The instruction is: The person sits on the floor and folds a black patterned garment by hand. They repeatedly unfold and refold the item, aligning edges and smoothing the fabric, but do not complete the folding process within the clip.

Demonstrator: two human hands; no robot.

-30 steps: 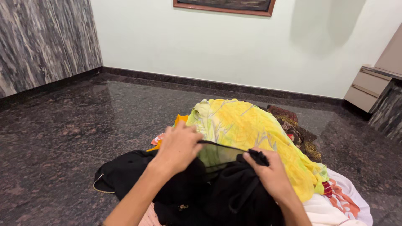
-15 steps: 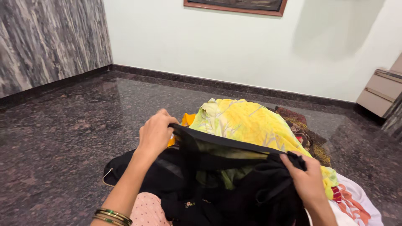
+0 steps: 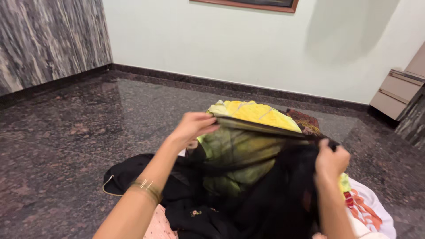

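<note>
black sheer fabric (image 3: 270,199), thin enough to see through, hangs stretched between your two hands above the dark polished granite floor (image 3: 66,146). your left hand (image 3: 192,127) pinches its upper edge at the left end, fingers closed over the hem, wrist carrying gold bangles (image 3: 148,189). your right hand (image 3: 330,160) is clenched in a fist around the same edge at the right end, lower than the left, so the hem runs as a taut slanted line from one hand down to the other. below that line the cloth falls as a dark veil towards your lap and gathers into a crumpled black heap (image 3: 146,186) that spills leftwards onto the floor.

just behind the raised cloth lies a yellow and green printed garment (image 3: 256,113), heaped into a mound; its top shows clear above the hem, and its lower part shows only dimly through the black weave. a dark red patterned cloth (image 3: 305,121) sits just beyond the mound on the right. under your right forearm a white cloth with orange-red print (image 3: 367,210) lies on the floor, partly covered by the black fabric. farther off, a pale green wall (image 3: 230,44) meets the floor, a grey veined stone wall (image 3: 48,40) stands on the left, and a beige drawer unit (image 3: 394,93) stands in the right corner.
</note>
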